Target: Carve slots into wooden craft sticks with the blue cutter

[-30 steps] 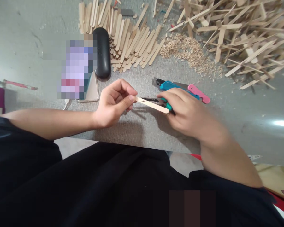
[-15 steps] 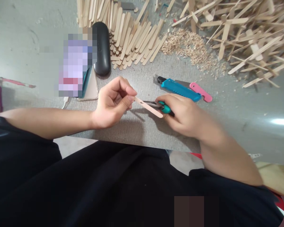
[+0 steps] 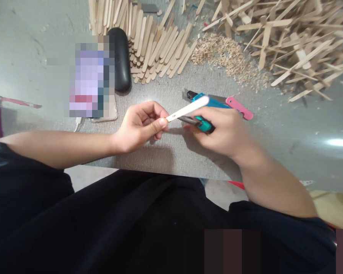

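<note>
**Though grip was sound, clearance was tight**

As the left hand (image 3: 140,127) pinched one end of the wooden stick (image 3: 188,107) above the worktop (image 3: 165,152), the right hand (image 3: 227,133) was closed round a teal-handled cutter (image 3: 203,125) just beneath it. Judgement: cut away from the pinching fingers (image 3: 160,122). Near edge lay close; a blue knife (image 3: 217,99) crowded the far side.

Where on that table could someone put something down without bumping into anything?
Bare grey table lies right of the pink tool, below the loose stick pile; another patch lies left of the blurred phone. The far edge is crowded: stacked sticks, shavings, black case; left hand and right hand fill the middle.
</note>
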{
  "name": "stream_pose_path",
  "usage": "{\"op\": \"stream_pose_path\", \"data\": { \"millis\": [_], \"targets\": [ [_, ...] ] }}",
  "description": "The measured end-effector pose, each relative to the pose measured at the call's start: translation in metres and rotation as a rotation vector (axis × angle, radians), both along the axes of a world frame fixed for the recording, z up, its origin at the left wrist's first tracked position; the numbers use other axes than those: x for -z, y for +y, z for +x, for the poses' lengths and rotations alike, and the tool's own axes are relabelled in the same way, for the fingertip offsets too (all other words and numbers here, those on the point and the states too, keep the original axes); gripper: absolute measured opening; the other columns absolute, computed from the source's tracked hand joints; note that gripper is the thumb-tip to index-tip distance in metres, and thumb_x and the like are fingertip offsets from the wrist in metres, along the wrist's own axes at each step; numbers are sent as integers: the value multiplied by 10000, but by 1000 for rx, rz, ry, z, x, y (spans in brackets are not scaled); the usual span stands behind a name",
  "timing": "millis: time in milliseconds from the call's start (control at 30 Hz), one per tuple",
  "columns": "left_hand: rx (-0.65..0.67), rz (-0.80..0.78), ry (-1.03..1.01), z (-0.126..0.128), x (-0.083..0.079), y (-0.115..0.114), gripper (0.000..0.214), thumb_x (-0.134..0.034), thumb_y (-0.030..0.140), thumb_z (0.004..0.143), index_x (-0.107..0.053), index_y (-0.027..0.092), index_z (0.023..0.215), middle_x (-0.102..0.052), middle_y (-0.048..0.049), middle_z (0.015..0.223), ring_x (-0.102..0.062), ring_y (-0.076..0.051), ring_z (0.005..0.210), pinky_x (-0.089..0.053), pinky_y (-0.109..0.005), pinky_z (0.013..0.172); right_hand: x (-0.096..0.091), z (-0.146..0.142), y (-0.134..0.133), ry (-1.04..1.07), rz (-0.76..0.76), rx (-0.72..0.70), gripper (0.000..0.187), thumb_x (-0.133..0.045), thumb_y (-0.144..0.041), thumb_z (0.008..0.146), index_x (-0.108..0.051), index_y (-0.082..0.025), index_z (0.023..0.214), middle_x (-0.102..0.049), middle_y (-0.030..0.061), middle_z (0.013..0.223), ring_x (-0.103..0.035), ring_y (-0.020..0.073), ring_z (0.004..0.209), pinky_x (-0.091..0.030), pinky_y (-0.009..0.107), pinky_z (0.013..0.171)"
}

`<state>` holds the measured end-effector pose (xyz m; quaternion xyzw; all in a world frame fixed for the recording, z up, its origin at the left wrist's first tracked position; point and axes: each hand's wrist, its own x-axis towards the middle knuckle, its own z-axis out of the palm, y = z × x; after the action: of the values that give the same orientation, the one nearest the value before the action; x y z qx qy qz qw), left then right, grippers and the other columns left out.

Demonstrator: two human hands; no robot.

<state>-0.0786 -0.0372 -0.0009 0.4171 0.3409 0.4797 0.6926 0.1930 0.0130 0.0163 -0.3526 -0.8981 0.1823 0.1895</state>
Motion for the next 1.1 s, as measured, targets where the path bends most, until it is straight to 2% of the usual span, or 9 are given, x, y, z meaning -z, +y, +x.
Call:
{"op": "stream_pose_path", "data": {
  "millis": [133, 233, 300, 433, 600, 733, 933, 1100],
  "targets": [
    [-101, 5, 89, 2, -3, -1, 511, -1082, 525, 823, -713, 179, 895, -761, 7, 734, -650, -59, 508, -545, -152, 441, 9, 4, 8, -14, 97, 97, 224, -700, -462, 1098, -739, -254, 1025, -813, 47, 903, -703, 222, 750, -474, 377, 671],
    [-176, -17, 81, 4, -3, 1, 561, -1055, 619, 830, -707, 183, 887, -744, 21, 700, -624, -53, 473, -521, -151, 411, 12, 7, 7, -31, 161, 137, 132, -729, -375, 1057, -748, -246, 1033, -820, 81, 939, -732, 262, 818, -488, 404, 703],
    [-175, -35, 58, 5, -3, 3, 566, -1063, 619, 819, -712, 180, 886, -743, 21, 691, -630, -56, 473, -526, -151, 409, 14, 7, 4, -39, 182, 143, 80, -712, -269, 1005, -751, -251, 1072, -820, 90, 972, -761, 294, 885, -524, 427, 745],
    [-154, -47, 32, 5, -4, 3, 542, -1073, 587, 819, -735, 169, 888, -752, 15, 698, -645, -56, 488, -533, -147, 419, 16, 4, -2, -31, 211, 123, 268, -671, -171, 904, -738, -260, 1148, -826, 93, 1032, -797, 342, 971, -603, 479, 834],
    [-145, -41, 49, 4, -5, 1, 540, -1048, 601, 854, -727, 170, 902, -748, 18, 696, -645, -54, 492, -534, -149, 425, 14, 3, -3, -39, 174, 127, 283, -692, -154, 935, -710, -285, 1185, -837, 97, 1093, -806, 356, 1012, -649, 515, 871],
    [-60, -35, 44, 3, -7, 0, 521, -1022, 575, 901, -696, 169, 924, -786, -1, 731, -699, -71, 534, -590, -168, 485, 12, 5, -3, -43, 186, 114, 350, -672, -152, 976, -672, -304, 1292, -835, 114, 1196, -798, 362, 1093, -665, 546, 936],
    [188, -136, -101, -1, -9, 0, 514, -987, 545, 953, -623, 182, 962, -857, -27, 822, -784, -105, 590, -660, -202, 575, 17, 4, -4, -19, 322, 88, 417, -628, -197, 1045, -595, -304, 1447, -803, 147, 1270, -759, 390, 1132, -600, 576, 959],
    [332, -222, -241, -1, -10, 0, 479, -910, 526, 1035, -570, 193, 988, -889, -33, 897, -854, -132, 682, -693, -205, 611, 27, -7, -9, 81, 391, 142, 350, -621, -250, 1088, -598, -299, 1434, -769, 118, 1211, -709, 352, 1068, -527, 529, 933]
  ]
}}
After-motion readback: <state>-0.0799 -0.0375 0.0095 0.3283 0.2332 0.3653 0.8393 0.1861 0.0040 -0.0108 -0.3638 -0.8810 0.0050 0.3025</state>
